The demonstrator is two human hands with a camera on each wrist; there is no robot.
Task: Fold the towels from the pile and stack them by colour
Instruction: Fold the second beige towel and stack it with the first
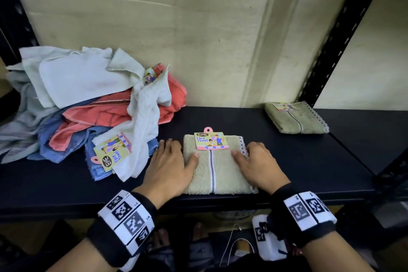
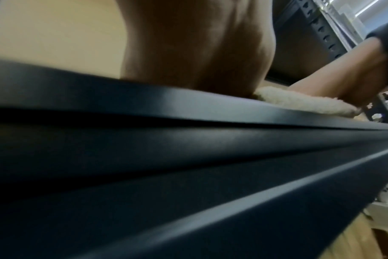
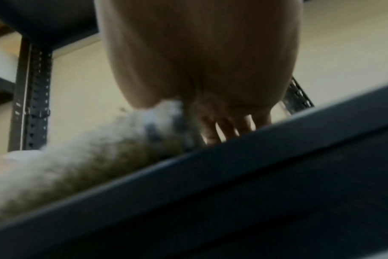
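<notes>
Both hands lay flat and relaxed, gripping nothing: our left hand (image 1: 169, 162) pressed the left edge of the folded green towel (image 1: 217, 171), our right hand (image 1: 257, 162) its right edge by the checked border. We judged this a smoothing press, setting the fold before the towel went to join its colour. That towel sat on the dark shelf (image 1: 309, 161) near the front lip, its paper label (image 1: 210, 141) at the far edge. To its left, just beside our left hand, lay the unfolded pile (image 1: 95, 104) of pale, coral and blue towels. Well to its right and farther back rested another folded green towel (image 1: 297, 120), probably the start of the green stack, so ours likely belonged on top of it.

From the head view we read colours and layout. Only the right wrist view showed fingers (image 3: 229, 127) spread straight on the shelf beside the towel; the left wrist view showed how thick the folded edge (image 2: 299, 103) stood, while its fingers stayed hidden.
</notes>
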